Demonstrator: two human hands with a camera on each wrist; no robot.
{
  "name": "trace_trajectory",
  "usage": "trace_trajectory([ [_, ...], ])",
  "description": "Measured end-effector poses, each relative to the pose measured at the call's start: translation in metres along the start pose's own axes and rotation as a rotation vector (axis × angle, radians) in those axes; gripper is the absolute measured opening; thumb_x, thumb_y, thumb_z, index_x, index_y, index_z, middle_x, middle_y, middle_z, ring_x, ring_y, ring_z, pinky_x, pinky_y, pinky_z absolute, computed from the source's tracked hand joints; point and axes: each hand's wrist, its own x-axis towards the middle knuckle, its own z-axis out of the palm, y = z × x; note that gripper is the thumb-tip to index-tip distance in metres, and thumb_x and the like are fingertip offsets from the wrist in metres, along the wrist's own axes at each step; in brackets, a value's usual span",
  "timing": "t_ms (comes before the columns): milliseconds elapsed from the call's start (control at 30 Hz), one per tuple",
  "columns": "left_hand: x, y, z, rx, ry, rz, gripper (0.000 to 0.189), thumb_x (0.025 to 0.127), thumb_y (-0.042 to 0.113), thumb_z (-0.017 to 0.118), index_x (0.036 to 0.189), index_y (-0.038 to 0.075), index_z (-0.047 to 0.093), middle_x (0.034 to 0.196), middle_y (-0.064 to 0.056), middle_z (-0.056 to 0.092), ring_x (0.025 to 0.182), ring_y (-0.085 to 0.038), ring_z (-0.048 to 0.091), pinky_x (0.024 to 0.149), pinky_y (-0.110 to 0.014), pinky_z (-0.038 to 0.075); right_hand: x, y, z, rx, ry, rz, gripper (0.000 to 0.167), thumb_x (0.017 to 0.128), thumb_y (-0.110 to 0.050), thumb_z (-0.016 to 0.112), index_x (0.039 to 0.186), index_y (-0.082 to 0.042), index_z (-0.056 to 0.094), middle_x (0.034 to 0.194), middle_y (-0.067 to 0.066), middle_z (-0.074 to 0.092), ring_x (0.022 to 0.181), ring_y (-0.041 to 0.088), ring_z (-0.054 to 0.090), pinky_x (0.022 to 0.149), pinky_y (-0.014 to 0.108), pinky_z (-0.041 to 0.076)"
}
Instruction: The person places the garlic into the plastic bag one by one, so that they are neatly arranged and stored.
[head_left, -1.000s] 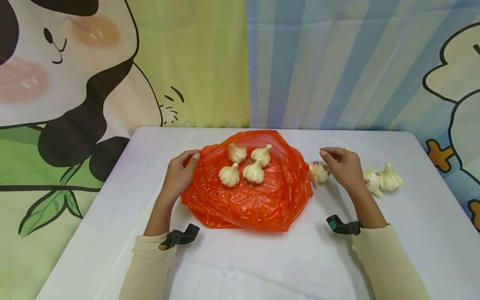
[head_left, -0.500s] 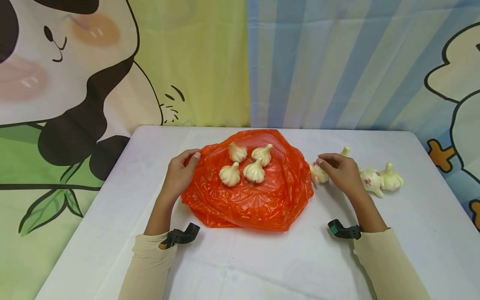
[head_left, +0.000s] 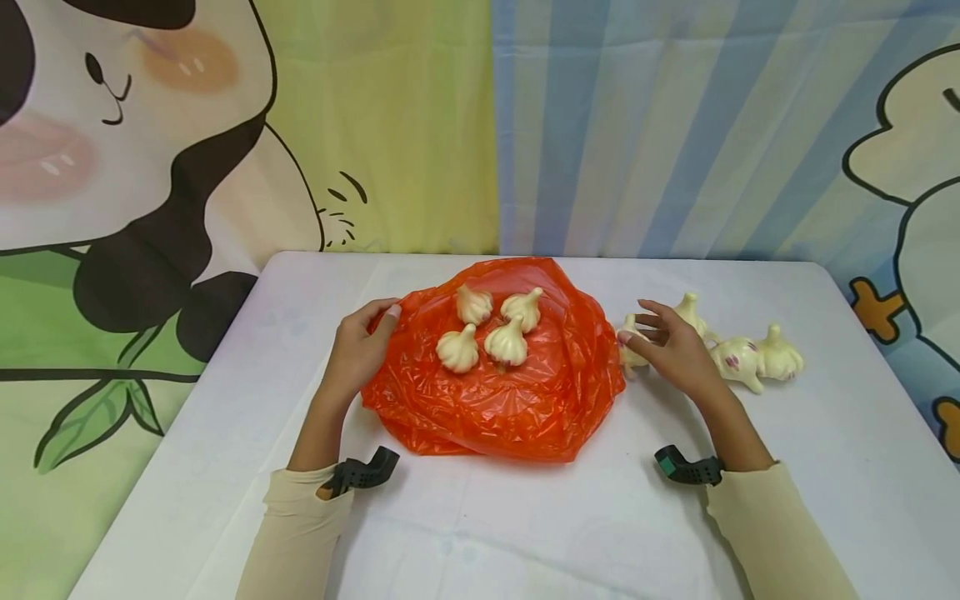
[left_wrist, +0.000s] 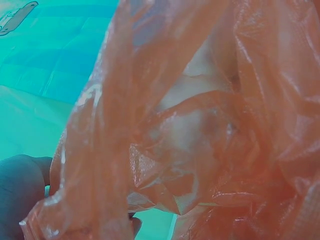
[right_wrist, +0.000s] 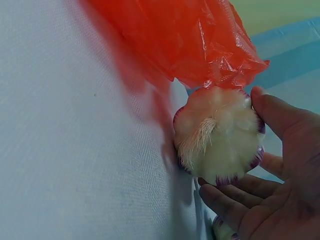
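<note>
An orange-red plastic bag (head_left: 555,408) lies spread on the table, with several garlic bulbs (head_left: 459,350) on it. My left hand (head_left: 358,350) pinches the bag's left edge between thumb and fingers; in the left wrist view crumpled plastic (left_wrist: 95,165) covers most of the scene. At the bag's right edge is a purple-streaked garlic bulb (right_wrist: 220,135), root end towards the right wrist camera. My right hand (head_left: 678,350) has its fingers spread around that bulb. The thumb is at one side of it and the extended fingertips at the other; a firm grip does not show.
To the right of the right hand sit three more garlic bulbs: one behind it (head_left: 688,310), a purple-spotted one (head_left: 738,362) and a pale one (head_left: 780,354). The white-covered table (head_left: 465,533) ends at a patterned curtain (head_left: 420,150).
My right hand, earlier above the bulb with its fingertips together, has spread its fingers and moved slightly left around the bulb. My left hand and the bag have stayed put.
</note>
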Motion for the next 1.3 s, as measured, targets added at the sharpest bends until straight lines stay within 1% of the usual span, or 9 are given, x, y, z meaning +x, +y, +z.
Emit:
trace_trajectory([
  [100,0.0006,-0.0005,-0.0001,0.0,-0.003,-0.002,0.044,0.101,0.041,0.049,0.128,0.009,0.061,0.118,-0.008,0.062,0.105,-0.023,0.058,0.09,-0.042,0.05,-0.0014,0.0009,-0.0008,0.011,-0.026,0.012,0.084,0.092,-0.043,0.066,0.154,-0.007,0.022,0.141,0.028,0.044,0.127,0.046,0.045,0.094,0.057,0.043],
  [233,0.0009,-0.001,-0.0008,-0.001,-0.012,0.0,0.045,0.101,0.042,0.05,0.129,0.009,0.061,0.119,-0.009,0.062,0.106,-0.024,0.058,0.091,-0.043,0.05,-0.0039,-0.0007,-0.0019,0.036,-0.057,0.017,0.084,0.092,-0.04,0.066,0.155,-0.008,0.02,0.14,0.028,0.046,0.13,0.044,0.042,0.096,0.059,0.041],
  [467,-0.0003,-0.0008,-0.0005,-0.002,-0.009,-0.007,0.046,0.101,0.043,0.049,0.13,0.01,0.061,0.117,-0.008,0.062,0.105,-0.023,0.059,0.09,-0.042,0.05,-0.0051,-0.0019,-0.0032,0.087,-0.114,0.0,0.077,0.093,-0.027,0.068,0.154,-0.007,0.026,0.14,0.024,0.047,0.126,0.041,0.046,0.099,0.055,0.04],
  [767,-0.0014,0.0001,0.0,0.007,-0.003,-0.02,0.044,0.101,0.043,0.049,0.129,0.011,0.061,0.116,-0.006,0.062,0.104,-0.022,0.058,0.09,-0.041,0.051,-0.0069,0.0,-0.0041,0.088,-0.125,0.041,0.074,0.09,-0.03,0.071,0.149,-0.002,0.035,0.141,0.021,0.046,0.132,0.042,0.039,0.102,0.056,0.037],
  [867,-0.0011,0.0006,0.0003,0.01,-0.003,-0.028,0.045,0.101,0.044,0.049,0.13,0.012,0.06,0.116,-0.006,0.061,0.104,-0.022,0.058,0.09,-0.041,0.051,-0.0069,-0.0009,-0.0031,0.149,-0.138,0.033,0.07,0.091,-0.022,0.071,0.147,0.0,0.036,0.139,0.02,0.047,0.128,0.038,0.043,0.1,0.046,0.043],
  [1000,-0.0007,0.0009,0.0004,0.011,-0.006,-0.026,0.045,0.101,0.044,0.048,0.13,0.012,0.06,0.117,-0.006,0.061,0.104,-0.022,0.058,0.09,-0.041,0.051,-0.0059,-0.0013,-0.0011,0.243,-0.155,0.018,0.065,0.092,-0.013,0.068,0.145,0.002,0.034,0.137,0.021,0.047,0.12,0.031,0.047,0.087,0.024,0.049],
  [1100,-0.0005,0.0009,0.0005,0.01,-0.007,-0.026,0.046,0.101,0.044,0.048,0.13,0.011,0.06,0.117,-0.006,0.061,0.104,-0.022,0.058,0.089,-0.04,0.051,-0.0064,-0.0026,-0.0011,0.264,-0.12,0.02,0.066,0.093,-0.016,0.068,0.146,0.0,0.033,0.137,0.021,0.048,0.118,0.026,0.048,0.083,0.017,0.048],
  [1200,-0.0004,0.0004,0.0006,0.009,-0.007,-0.027,0.046,0.101,0.045,0.048,0.13,0.011,0.06,0.116,-0.006,0.061,0.103,-0.022,0.058,0.089,-0.04,0.051,-0.007,-0.0051,-0.0025,0.262,-0.05,0.023,0.068,0.093,-0.023,0.068,0.148,-0.003,0.033,0.137,0.02,0.05,0.115,0.018,0.052,0.083,0.016,0.048],
  [1300,-0.0001,-0.0003,0.0003,0.012,-0.007,-0.027,0.046,0.101,0.044,0.048,0.13,0.011,0.06,0.116,-0.006,0.061,0.102,-0.022,0.058,0.088,-0.04,0.052,-0.0072,-0.0075,-0.0035,0.283,0.009,0.006,0.066,0.094,-0.023,0.068,0.147,-0.005,0.035,0.137,0.019,0.051,0.109,0.011,0.055,0.082,0.017,0.049],
])
